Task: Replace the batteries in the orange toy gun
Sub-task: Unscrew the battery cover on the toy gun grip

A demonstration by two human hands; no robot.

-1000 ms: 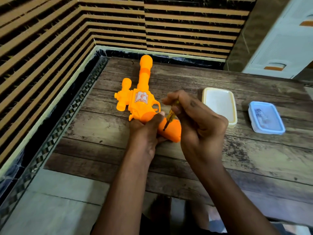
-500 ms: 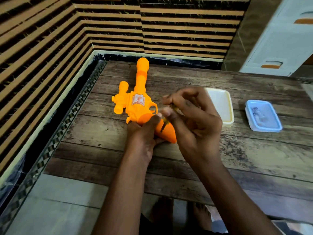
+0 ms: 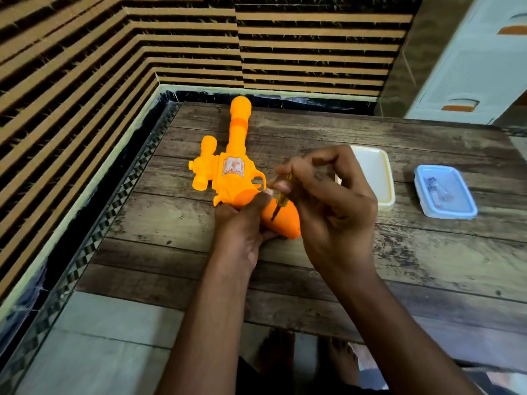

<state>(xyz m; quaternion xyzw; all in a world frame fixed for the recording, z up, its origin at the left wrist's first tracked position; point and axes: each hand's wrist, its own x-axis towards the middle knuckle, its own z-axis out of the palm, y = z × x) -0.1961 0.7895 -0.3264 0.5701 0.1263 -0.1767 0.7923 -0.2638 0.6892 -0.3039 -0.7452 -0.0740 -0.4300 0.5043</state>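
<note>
Two bare hands are at work over a worn wooden table (image 3: 427,266), and everything is happening at its left-centre. Furthest left, striped brown wall panelling (image 3: 71,81) runs down the side, with a patterned dark border between it and the table edge. Next comes the orange toy gun (image 3: 231,172), lying on its side on the planks, barrel pointing to the far edge, a stubby scope sticking out on its left, a pale sticker on its body. Its grip points back toward the near side and to the right. The left hand (image 3: 242,223) wraps that grip from below, thumb pressed across the top, holding the toy steady on the table. Just right of it, the right hand (image 3: 328,201) pinches a small screwdriver (image 3: 281,195) with a yellow handle between thumb and fingertips, the other fingers curled loosely above. The shaft slants down and left, and its tip sits on the orange grip; whether it is seated in a screw is hard to tell, the spot is too small. Partly behind the right hand, a cream plastic lid or tray (image 3: 376,172) lies flat. Well to the right, apart from it, lies a blue-rimmed clear container (image 3: 445,192) with some blurred contents. At far right, off the table, a white cabinet (image 3: 470,67) with orange handles.
</note>
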